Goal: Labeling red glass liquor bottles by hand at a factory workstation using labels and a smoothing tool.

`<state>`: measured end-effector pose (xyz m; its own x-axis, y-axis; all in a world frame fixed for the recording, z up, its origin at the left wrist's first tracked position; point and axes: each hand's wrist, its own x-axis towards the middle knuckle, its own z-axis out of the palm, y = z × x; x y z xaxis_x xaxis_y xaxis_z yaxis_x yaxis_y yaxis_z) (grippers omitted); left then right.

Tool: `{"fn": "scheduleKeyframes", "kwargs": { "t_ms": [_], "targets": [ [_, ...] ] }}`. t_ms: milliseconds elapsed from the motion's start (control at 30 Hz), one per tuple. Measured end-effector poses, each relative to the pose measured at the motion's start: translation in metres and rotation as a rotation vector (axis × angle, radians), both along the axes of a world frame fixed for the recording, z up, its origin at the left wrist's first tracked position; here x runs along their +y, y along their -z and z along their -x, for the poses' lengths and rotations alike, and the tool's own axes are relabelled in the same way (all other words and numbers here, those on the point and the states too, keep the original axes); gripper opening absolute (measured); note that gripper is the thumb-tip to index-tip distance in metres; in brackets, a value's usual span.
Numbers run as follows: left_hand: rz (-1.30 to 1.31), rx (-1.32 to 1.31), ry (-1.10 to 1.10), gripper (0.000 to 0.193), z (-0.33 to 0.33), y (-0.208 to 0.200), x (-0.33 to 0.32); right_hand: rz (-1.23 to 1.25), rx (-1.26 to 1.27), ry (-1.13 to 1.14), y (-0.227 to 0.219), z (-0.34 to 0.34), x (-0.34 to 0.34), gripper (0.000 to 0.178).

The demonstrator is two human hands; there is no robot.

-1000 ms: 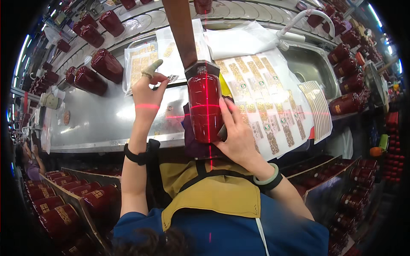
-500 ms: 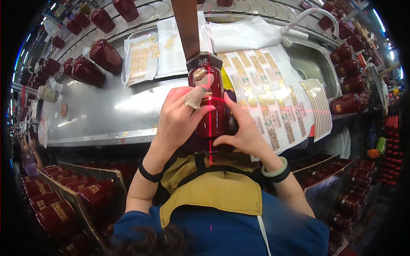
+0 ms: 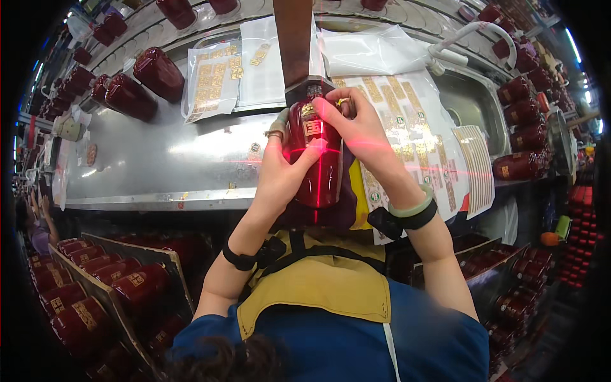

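A dark red glass bottle (image 3: 320, 181) lies in front of me with its neck pointing away, under a brown upright post (image 3: 293, 41). Gold decals show on its upper front; one is a square gold decal (image 3: 313, 128). My left hand (image 3: 282, 162) is wrapped round the bottle's left side, thumb across the front below the square decal; covers sit on some of its fingertips. My right hand (image 3: 361, 130) grips the bottle's right shoulder, thumb pressed near the upper decal and fingers curled behind. Red laser lines cross over the bottle and my hands.
Right of the bottle lies a sheet of gold decals (image 3: 410, 130), before a metal sink (image 3: 474, 105) with a white faucet (image 3: 480, 27). Another decal sheet (image 3: 213, 79) rests on the steel bench (image 3: 159, 153). Several red bottles (image 3: 130, 97) stand at left; crates of bottles (image 3: 95, 267) flank me.
My left hand has moved from the bottle's front to its left side. My right hand has risen from the lower right side to the shoulder. The square decal is now uncovered.
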<state>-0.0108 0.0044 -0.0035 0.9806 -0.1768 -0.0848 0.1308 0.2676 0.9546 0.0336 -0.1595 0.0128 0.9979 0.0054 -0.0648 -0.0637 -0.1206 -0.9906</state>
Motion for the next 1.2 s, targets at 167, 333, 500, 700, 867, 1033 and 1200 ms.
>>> {"fn": "scheduleKeyframes", "kwargs": {
  "t_ms": [167, 333, 500, 700, 867, 1033, 1200],
  "targets": [
    [0.020, -0.004, 0.001, 0.077, 0.0034, -0.0065, 0.0029, -0.102, 0.044, -0.030, 0.0029, 0.0026, -0.0029, 0.044],
    [0.047, 0.032, 0.000, 0.078, 0.0055, -0.0081, 0.0028, -0.182, 0.036, -0.006, 0.0072, 0.0043, -0.0019, 0.041],
    [-0.050, 0.004, 0.002, 0.074, 0.0059, -0.0070, 0.0010, -0.174, 0.041, 0.012, 0.0099, 0.0041, -0.0006, 0.041],
    [-0.050, 0.019, -0.035, 0.070, 0.0077, -0.0062, 0.0006, -0.161, 0.050, 0.028, 0.0088, 0.0045, -0.0019, 0.040],
    [-0.047, 0.010, -0.010, 0.070, 0.0073, -0.0065, 0.0013, -0.128, 0.042, 0.019, 0.0063, 0.0044, -0.0012, 0.039],
    [-0.042, 0.024, -0.032, 0.070, 0.0072, -0.0056, 0.0003, -0.134, 0.050, 0.030, 0.0062, 0.0046, -0.0014, 0.038],
    [-0.040, 0.009, -0.020, 0.071, 0.0065, -0.0059, 0.0005, -0.154, 0.041, 0.024, 0.0076, 0.0043, -0.0017, 0.038]
  ]
}}
